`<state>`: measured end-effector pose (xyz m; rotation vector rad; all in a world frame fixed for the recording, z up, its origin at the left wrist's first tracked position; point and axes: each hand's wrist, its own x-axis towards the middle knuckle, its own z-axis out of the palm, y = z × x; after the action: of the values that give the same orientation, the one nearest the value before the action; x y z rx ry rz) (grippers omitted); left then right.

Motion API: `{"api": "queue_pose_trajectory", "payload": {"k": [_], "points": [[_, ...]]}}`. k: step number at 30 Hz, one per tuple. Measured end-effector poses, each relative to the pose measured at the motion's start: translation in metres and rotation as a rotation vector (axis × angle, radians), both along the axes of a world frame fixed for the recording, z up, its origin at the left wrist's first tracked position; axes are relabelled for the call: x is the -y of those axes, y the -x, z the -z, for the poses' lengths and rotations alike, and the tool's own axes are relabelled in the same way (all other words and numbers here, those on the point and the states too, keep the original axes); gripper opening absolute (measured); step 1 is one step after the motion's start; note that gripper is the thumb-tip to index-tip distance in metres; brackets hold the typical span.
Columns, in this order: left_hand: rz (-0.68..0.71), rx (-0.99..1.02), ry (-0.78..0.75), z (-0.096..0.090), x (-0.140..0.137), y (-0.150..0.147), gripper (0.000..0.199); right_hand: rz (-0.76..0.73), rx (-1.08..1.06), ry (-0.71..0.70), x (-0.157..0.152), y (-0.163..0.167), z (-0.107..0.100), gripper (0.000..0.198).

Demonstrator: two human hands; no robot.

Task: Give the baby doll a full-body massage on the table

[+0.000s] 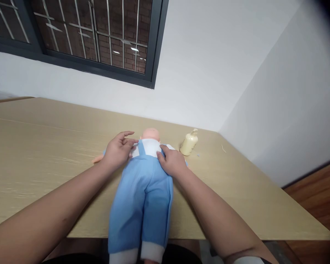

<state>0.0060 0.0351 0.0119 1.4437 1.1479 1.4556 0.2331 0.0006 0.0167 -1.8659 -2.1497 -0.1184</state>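
A baby doll [145,183] in blue overalls and a white top lies along the table, its legs towards me and hanging over the near edge. Its bald head [150,134] is at the far end, with no facial features showing. Beside the blue shoulder strap [142,148] is my left hand [120,147]; its fingers are apart and one fingertip touches the strap. My right hand [172,158] rests at the opposite shoulder, thumb and forefinger closed around the other strap. The doll's arms stick out from under my hands.
A cream pump bottle [189,143] stands on the pale wooden table [57,132], right of the doll. A small blue scrap [198,156] and a thin curved strip [223,148] lie near it. White walls meet behind the table, below a barred window [93,33].
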Motion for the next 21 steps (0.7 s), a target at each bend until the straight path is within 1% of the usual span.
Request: {"api": "queue_pose_trajectory", "payload": {"k": [3, 5, 7, 9, 11, 14, 17, 19, 21], "points": [[-0.024, -0.021, 0.039, -0.003, 0.004, -0.002, 0.071, 0.0, 0.005, -0.001, 0.0, 0.001, 0.0, 0.054], [-0.053, -0.014, 0.02, -0.003, 0.005, -0.003, 0.083, 0.003, 0.004, 0.005, 0.0, 0.001, 0.0, 0.054], [-0.069, -0.022, -0.008, -0.003, 0.006, -0.002, 0.086, 0.006, 0.004, 0.003, 0.0, 0.0, 0.0, 0.054], [-0.076, -0.059, -0.01, -0.004, 0.007, -0.001, 0.078, 0.0, 0.002, -0.006, 0.0, 0.0, 0.0, 0.054], [-0.114, -0.11, 0.001, -0.005, 0.009, 0.001, 0.06, -0.004, 0.002, -0.009, 0.0, 0.0, 0.0, 0.053], [-0.214, -0.172, 0.019, -0.007, 0.01, 0.005, 0.031, -0.006, 0.006, 0.002, 0.0, -0.001, 0.0, 0.054], [-0.261, -0.189, 0.008, -0.011, 0.012, 0.008, 0.02, -0.009, 0.005, -0.001, 0.0, 0.0, 0.0, 0.054], [-0.231, -0.157, -0.001, -0.013, 0.013, 0.007, 0.016, -0.003, 0.006, -0.008, 0.0, 0.0, -0.001, 0.053], [-0.143, -0.094, 0.007, -0.013, 0.014, 0.004, 0.013, 0.005, 0.009, -0.006, 0.001, 0.002, -0.002, 0.053]]}}
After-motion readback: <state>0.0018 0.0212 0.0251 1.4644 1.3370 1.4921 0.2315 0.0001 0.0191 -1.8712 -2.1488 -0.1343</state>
